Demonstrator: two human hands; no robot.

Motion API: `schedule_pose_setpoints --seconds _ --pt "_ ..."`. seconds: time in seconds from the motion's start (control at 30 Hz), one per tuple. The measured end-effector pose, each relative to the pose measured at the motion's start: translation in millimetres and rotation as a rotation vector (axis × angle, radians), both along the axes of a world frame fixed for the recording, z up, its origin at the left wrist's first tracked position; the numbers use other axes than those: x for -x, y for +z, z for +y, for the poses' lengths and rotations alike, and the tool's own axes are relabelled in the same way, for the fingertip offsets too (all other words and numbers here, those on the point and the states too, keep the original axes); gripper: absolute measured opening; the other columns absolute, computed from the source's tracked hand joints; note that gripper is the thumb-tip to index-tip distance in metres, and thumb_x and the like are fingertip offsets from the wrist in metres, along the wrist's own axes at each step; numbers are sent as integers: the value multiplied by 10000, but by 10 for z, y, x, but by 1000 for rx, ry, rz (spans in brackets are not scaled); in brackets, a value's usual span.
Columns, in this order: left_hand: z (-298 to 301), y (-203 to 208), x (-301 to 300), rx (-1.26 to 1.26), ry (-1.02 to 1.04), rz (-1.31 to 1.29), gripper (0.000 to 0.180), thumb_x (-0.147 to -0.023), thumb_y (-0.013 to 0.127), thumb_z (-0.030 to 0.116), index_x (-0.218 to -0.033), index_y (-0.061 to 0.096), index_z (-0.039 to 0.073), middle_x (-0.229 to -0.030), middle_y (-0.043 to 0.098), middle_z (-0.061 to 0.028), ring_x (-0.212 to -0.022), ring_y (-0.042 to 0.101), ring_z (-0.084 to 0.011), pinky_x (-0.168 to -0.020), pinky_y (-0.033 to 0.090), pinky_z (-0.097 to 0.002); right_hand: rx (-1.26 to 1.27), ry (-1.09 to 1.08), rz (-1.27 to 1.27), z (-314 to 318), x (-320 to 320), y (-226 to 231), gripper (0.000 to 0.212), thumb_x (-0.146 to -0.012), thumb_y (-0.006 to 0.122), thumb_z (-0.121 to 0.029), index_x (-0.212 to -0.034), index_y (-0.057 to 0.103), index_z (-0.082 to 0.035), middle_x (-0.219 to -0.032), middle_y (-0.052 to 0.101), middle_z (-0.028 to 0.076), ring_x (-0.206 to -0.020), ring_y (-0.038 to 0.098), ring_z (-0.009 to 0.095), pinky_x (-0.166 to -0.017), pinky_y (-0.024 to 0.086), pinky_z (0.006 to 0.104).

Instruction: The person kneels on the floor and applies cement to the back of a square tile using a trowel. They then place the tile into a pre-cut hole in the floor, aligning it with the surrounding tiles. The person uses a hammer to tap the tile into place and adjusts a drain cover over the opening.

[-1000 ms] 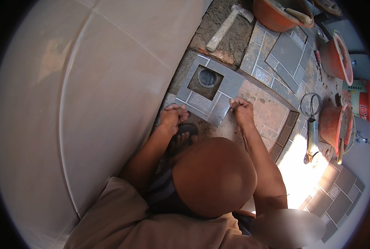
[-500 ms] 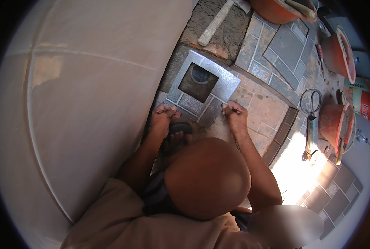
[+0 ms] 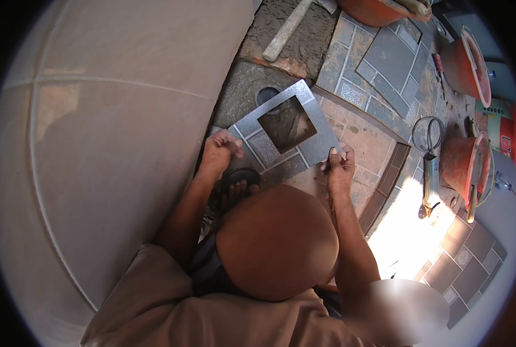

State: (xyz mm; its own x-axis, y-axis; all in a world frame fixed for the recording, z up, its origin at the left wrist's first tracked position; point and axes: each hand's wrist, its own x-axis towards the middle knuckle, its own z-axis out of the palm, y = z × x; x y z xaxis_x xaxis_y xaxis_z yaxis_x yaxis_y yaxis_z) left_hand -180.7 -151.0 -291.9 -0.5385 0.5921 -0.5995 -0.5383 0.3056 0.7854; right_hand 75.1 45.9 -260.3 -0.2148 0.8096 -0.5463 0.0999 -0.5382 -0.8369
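Observation:
A grey patterned floor tile with a square cut-out is held up off the ground, its far edge tilted. My left hand is closed at its left corner, fingertips curled at the edge. At the right corner my right hand pinches the tile between thumb and fingers. Behind the tile's far left edge shows a round dark pipe opening, partly covered, set in rough grey ground. Through the cut-out I see bare, dirty floor.
A hammer with a wooden handle lies on wet mortar. A large tiled wall rises close on my left. Laid tiles, red buckets and an angle grinder with its cord are to the right.
The tile has turned and shifted rightward, so the pipe opening no longer shows inside the cut-out but beyond its far left edge. Both hands have moved along with the tile.

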Motion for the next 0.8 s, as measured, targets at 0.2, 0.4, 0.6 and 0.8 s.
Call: schedule_pose_setpoints --seconds 0.2,0.4,0.6,0.8 --pt "95 15 36 72 -24 103 131 -1003 713 12 -906 642 63 -879 691 -38 -768 669 -147 -747 556 -308 15 234 -174 122 -295 -57 144 -1031 729 -66 -1174 708 -65 -836 706 -1 -639 611 96 -559 488 254" --pt "250 134 21 115 180 39 177 -1067 696 137 -1184 732 9 -1069 754 -56 -959 665 -135 -897 543 -315 244 357 -183 58 -210 -2 261 -985 741 18 -1234 775 -50 -902 741 15 -688 654 110 -616 541 246" --pt "-18 235 -134 408 55 117 447 -1090 684 233 -1431 653 -54 -1285 740 -140 -1169 686 -204 -1053 518 -331 401 222 -6 -213 -331 -100 208 -995 725 35 -1186 776 -26 -913 749 37 -712 681 130 -638 571 273" --pt "-241 673 -49 560 -156 -212 323 -1061 714 176 -1304 630 -20 -1200 715 -159 -1063 737 -284 -960 616 -406 420 161 139 -440 -198 -150 181 -1003 722 24 -1172 765 -29 -909 754 39 -746 710 134 -660 576 269"
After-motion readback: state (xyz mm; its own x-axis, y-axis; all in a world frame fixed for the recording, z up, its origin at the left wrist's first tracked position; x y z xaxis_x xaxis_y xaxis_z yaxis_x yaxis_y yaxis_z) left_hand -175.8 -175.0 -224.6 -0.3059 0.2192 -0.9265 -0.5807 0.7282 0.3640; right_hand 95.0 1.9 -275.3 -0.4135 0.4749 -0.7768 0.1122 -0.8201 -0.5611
